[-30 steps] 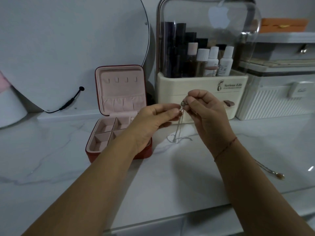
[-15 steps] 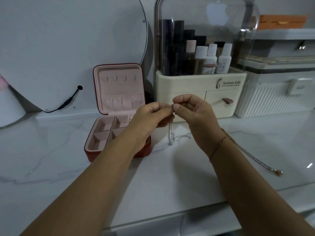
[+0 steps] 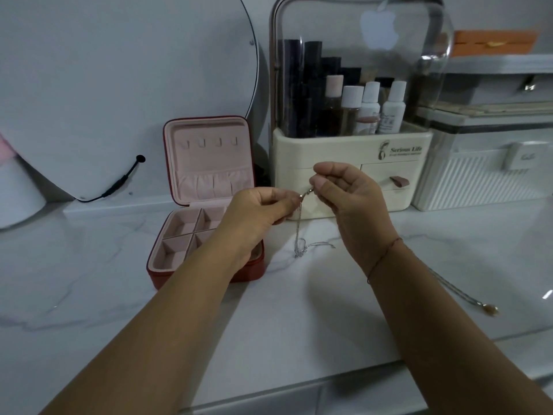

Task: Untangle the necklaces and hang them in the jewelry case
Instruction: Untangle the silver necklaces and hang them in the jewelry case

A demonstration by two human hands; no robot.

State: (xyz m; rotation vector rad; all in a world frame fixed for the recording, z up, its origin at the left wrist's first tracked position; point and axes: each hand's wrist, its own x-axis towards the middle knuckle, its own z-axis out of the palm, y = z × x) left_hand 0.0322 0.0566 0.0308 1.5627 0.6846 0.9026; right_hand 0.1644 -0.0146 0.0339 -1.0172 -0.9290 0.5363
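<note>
A thin silver necklace [image 3: 299,235] hangs from between my two hands, its lower end pooled on the marble counter. My left hand [image 3: 257,211] pinches one end of the chain at the top. My right hand [image 3: 347,196] pinches the clasp end right beside it. The red jewelry case [image 3: 206,205] stands open to the left, with pink lining, small hooks in its upright lid and several bare compartments. A second necklace with a gold pendant [image 3: 466,295] lies on the counter behind my right forearm.
A cream cosmetics organizer [image 3: 353,169] with bottles under a clear cover stands just behind my hands. A white ribbed box [image 3: 484,178] sits at the right. A round mirror [image 3: 119,85] with a black cable leans at the back left. The counter edge runs near the bottom.
Both hands shifted slightly left and lower with the silver chain. The fingertips have drawn a little apart at the clasp. More of the pendant necklace shows beside my right forearm.
</note>
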